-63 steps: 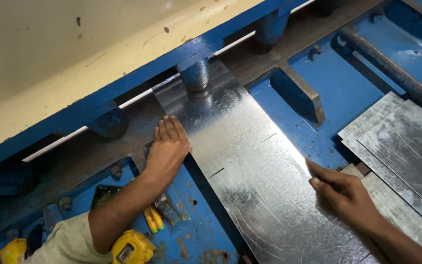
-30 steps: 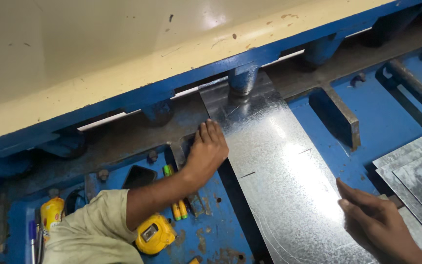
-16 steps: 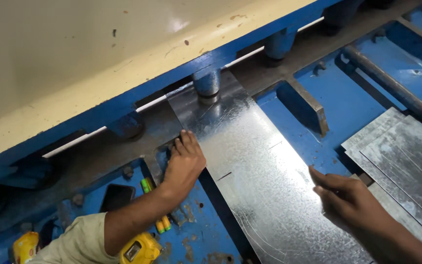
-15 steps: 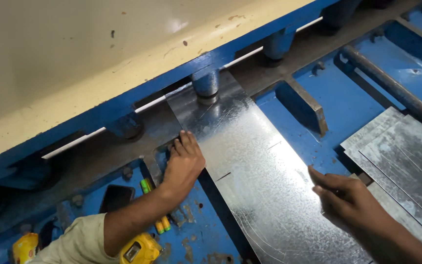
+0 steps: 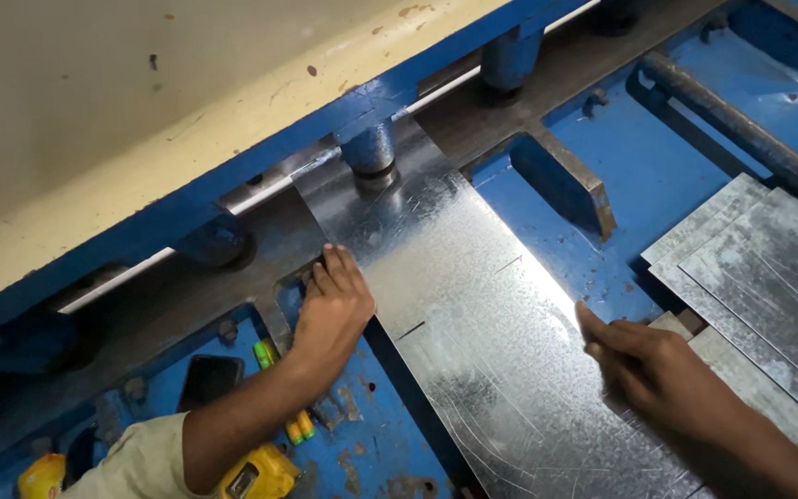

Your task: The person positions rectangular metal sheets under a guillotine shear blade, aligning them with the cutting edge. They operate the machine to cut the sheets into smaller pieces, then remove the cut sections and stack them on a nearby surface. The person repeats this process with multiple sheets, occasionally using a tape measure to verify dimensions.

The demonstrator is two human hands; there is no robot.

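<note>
left hand (image 5: 332,310) flat, fingers together, on metal sheet (image 5: 473,314) edge | right hand (image 5: 658,374) fingers likely touching it

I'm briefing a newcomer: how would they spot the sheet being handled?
Find the blue machine bed. The long shiny metal sheet runs diagonally across it, between both hands, its far end under a round clamp. The stacked sheets at right are duller and untouched.

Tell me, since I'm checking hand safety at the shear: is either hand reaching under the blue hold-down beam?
No: the left hand presses the metal sheet at its near edge and the right hand at its other edge, both short of the beam.
</note>
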